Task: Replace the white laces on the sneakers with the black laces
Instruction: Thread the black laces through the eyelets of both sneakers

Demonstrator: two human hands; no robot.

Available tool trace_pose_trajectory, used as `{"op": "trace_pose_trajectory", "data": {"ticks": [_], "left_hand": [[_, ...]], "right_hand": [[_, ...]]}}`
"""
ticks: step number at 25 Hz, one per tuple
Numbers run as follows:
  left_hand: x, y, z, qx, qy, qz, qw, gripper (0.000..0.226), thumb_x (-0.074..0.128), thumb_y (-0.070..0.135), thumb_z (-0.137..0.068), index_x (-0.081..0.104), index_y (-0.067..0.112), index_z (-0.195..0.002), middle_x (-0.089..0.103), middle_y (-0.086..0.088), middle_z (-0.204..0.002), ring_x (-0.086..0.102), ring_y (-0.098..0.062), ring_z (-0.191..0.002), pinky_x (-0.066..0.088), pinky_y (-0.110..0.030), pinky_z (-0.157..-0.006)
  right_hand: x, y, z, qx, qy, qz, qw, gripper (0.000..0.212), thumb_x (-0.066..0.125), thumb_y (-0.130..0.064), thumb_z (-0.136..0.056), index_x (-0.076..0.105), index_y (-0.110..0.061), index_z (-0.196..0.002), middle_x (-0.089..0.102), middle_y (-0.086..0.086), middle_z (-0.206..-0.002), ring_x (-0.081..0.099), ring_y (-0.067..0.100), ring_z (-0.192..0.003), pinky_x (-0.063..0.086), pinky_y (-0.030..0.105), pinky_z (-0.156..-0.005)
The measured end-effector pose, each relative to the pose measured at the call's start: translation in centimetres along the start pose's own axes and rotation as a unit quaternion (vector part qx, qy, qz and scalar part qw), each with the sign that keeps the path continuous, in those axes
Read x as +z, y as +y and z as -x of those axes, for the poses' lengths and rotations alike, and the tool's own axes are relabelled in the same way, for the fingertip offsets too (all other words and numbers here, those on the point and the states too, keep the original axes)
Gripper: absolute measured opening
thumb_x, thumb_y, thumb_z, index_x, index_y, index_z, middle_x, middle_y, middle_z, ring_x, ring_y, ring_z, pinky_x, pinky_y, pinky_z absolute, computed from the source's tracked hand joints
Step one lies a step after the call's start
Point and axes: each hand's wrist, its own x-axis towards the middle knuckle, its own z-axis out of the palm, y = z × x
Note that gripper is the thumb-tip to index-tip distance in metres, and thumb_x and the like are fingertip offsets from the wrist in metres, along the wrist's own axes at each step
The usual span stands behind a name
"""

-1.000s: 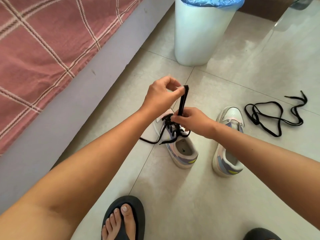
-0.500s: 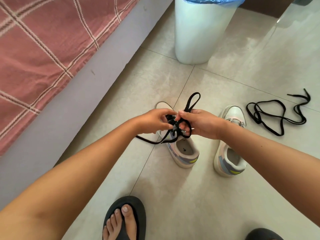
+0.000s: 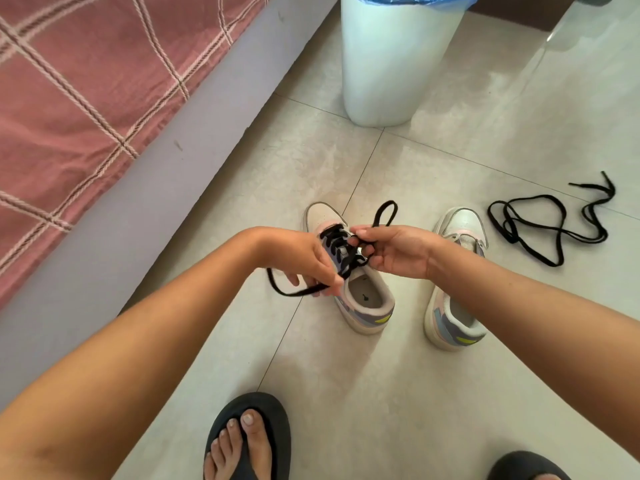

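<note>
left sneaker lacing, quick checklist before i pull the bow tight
1. Black lace crosses the left sneaker eyelets: ok.
2. Left hand pinches one lace end: ok.
3. Right hand holds the loop: ok.
4. Knot properly formed between the hands: cannot tell, fingers hide it.
5. Spare black lace lies ready on the floor for the right sneaker: ok.
6. Right sneaker laced in black: not ok, no black lace visible on it.

Two sneakers (image 3: 349,271) side by side; spare lace (image 3: 550,223) right; bin (image 3: 398,64) behind.
</note>
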Motion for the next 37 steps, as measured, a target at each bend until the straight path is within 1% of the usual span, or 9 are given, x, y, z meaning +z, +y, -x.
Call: {"op": "trace_pose_trajectory", "data": {"ticks": [4,11,14,18,21,25,30,34,37], "left_hand": [[-0.2,0.7,-3.1,0.071,0.293,0.139,0.943,0.025,0.043,0.014,-0.097,0.061,0.012,-0.114,0.064,0.002,-0.101,0.058,-0.012,-0.102,0.042,-0.019,-0.082],[1.8,1.4,-6.4,0.112,0.258,0.222,0.934,0.028,0.040,0.000,-0.094,0.064,0.009,-0.105,0.062,-0.003,-0.094,0.056,-0.013,-0.086,0.046,-0.023,-0.082],[1.2,0.2,-6.2,0.113,0.276,0.235,0.925,0.022,0.048,0.013,-0.097,0.063,0.014,-0.113,0.060,0.002,-0.090,0.055,-0.003,-0.075,0.046,-0.010,-0.061],[1.1,-0.9,-5.8,0.108,0.281,0.204,0.931,0.010,0.061,0.020,-0.091,0.061,0.015,-0.083,0.054,0.005,-0.075,0.050,-0.010,-0.070,0.040,-0.019,-0.060],[0.3,-1.6,-5.7,0.059,0.398,-0.065,0.913,0.009,0.061,0.024,-0.087,0.062,0.015,-0.084,0.052,0.005,-0.085,0.054,-0.015,-0.078,0.038,-0.023,-0.064],[0.2,-2.3,-6.3,-0.047,0.416,-0.406,0.812,0.016,0.045,0.013,-0.090,0.054,0.008,-0.102,0.056,-0.006,-0.104,0.058,-0.025,-0.089,0.034,-0.030,-0.060],[-0.1,-1.4,-6.5,-0.093,0.475,0.034,0.874,0.002,0.054,0.010,-0.084,0.055,0.008,-0.086,0.065,-0.014,-0.090,0.065,-0.029,-0.078,0.051,-0.035,-0.062],[0.4,-1.9,-5.6,-0.154,0.424,-0.235,0.861,0.029,0.054,-0.004,-0.082,0.050,0.005,-0.109,0.062,-0.010,-0.105,0.062,-0.028,-0.095,0.038,-0.031,-0.065],[0.5,-2.3,-5.9,-0.199,0.408,-0.112,0.884,0.009,0.047,0.008,-0.090,0.056,0.008,-0.092,0.062,-0.010,-0.097,0.060,-0.026,-0.083,0.035,-0.025,-0.060]], "right_hand": [[0.2,-0.8,1.1,-0.061,0.029,0.228,0.971,0.029,0.063,0.008,-0.078,0.065,-0.020,-0.069,0.067,-0.004,-0.070,0.061,0.003,-0.065,0.042,0.016,-0.059],[2.0,0.9,-0.5,-0.328,0.254,0.565,0.713,0.023,0.055,0.001,-0.081,0.039,-0.016,-0.084,0.044,0.002,-0.084,0.041,0.020,-0.072,0.036,0.032,-0.061],[1.0,1.4,-1.2,-0.327,0.266,0.425,0.801,0.021,0.062,-0.007,-0.084,0.042,-0.015,-0.084,0.043,-0.005,-0.074,0.038,0.011,-0.063,0.034,0.022,-0.057],[0.1,1.0,-1.1,-0.276,0.245,0.366,0.855,0.022,0.074,-0.013,-0.078,0.056,-0.019,-0.069,0.053,-0.004,-0.064,0.047,0.010,-0.060,0.041,0.022,-0.060],[-1.0,0.7,-0.1,-0.241,0.223,0.360,0.873,0.019,0.077,-0.018,-0.077,0.060,-0.016,-0.068,0.061,-0.002,-0.061,0.052,0.000,-0.049,0.043,0.014,-0.051],[-2.3,1.8,1.7,-0.207,0.200,0.347,0.893,0.018,0.074,-0.012,-0.080,0.058,-0.011,-0.071,0.061,0.001,-0.057,0.049,0.006,-0.044,0.043,0.017,-0.048],[-2.1,2.0,2.6,-0.197,0.183,0.265,0.926,0.016,0.071,-0.006,-0.081,0.057,-0.006,-0.074,0.058,0.007,-0.058,0.050,0.005,-0.041,0.044,0.014,-0.044],[-2.4,2.2,3.1,-0.183,0.173,0.272,0.929,0.014,0.069,-0.006,-0.083,0.057,-0.006,-0.076,0.060,0.011,-0.061,0.051,0.006,-0.041,0.044,0.016,-0.044],[-2.6,2.0,3.1,-0.178,0.174,0.284,0.926,0.013,0.069,-0.008,-0.083,0.058,-0.007,-0.077,0.062,0.010,-0.063,0.054,0.007,-0.043,0.045,0.017,-0.046]]}}
